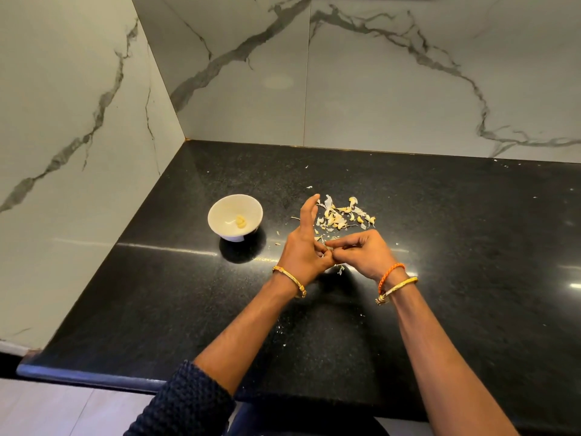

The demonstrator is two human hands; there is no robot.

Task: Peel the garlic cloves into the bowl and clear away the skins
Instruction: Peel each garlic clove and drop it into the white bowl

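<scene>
Peeling step: right hand [361, 250] and left hand [306, 247] pinch one clove [328, 247] together, left's other fingers straight. Next: strip skin, drop clove into bowl [220, 228]; skins pile [342, 215] uncleared.

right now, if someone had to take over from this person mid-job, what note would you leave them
Left hand: long fingers straight, thumb meeting the right hand over a small piece of garlic; the piece itself is mostly hidden.
Right hand: fingers curled, pinching at that same piece.
White bowl: on the black counter to the left of the hands, with a little peeled garlic inside.
Pile of skins and cloves: just beyond the hands; loose flakes scattered around it.
Done: a few cloves peeled into the bowl.
Left: finish this clove, peel whatever remains in the pile, clear all skins off the counter.
</scene>
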